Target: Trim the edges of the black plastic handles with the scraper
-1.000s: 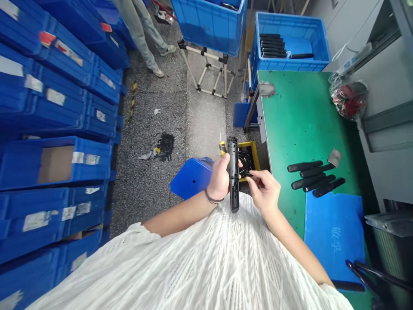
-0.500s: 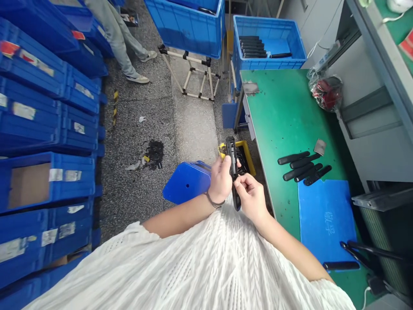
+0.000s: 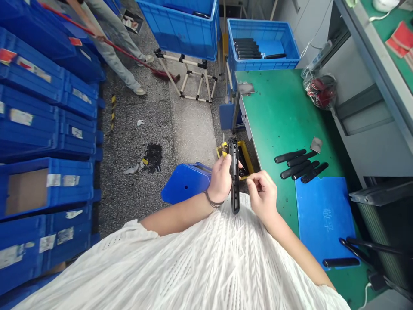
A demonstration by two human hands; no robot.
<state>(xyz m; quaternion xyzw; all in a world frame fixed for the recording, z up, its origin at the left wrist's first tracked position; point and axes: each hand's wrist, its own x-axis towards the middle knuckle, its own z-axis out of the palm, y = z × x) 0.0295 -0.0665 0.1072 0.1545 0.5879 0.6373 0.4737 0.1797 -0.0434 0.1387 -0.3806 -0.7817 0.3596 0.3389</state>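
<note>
My left hand [image 3: 221,177] is closed round a long, narrow black plastic handle part [image 3: 235,189], held upright in front of my white top. Slots and an open channel show along its face. My right hand [image 3: 263,189] is just right of the part and apart from it, thumb and finger pinched together; anything between them is too small to make out. A yellow tool with a thin tip [image 3: 224,146] shows just beyond my left fingers; whether I hold it cannot be told. Below my hands is a yellow bin [image 3: 248,157] with dark pieces in it.
Several black handles [image 3: 300,161] lie on the green table [image 3: 271,112] at my right, near a blue mat [image 3: 322,215]. Blue crates [image 3: 29,142] are stacked at left. A blue box [image 3: 185,185] stands low beside me. Further off, a person holds a red pole [image 3: 119,49].
My right hand has moved away from the black handle part to the right, still pinched. The left hand keeps its hold. A person's arm and a red pole have come into view at upper left.
</note>
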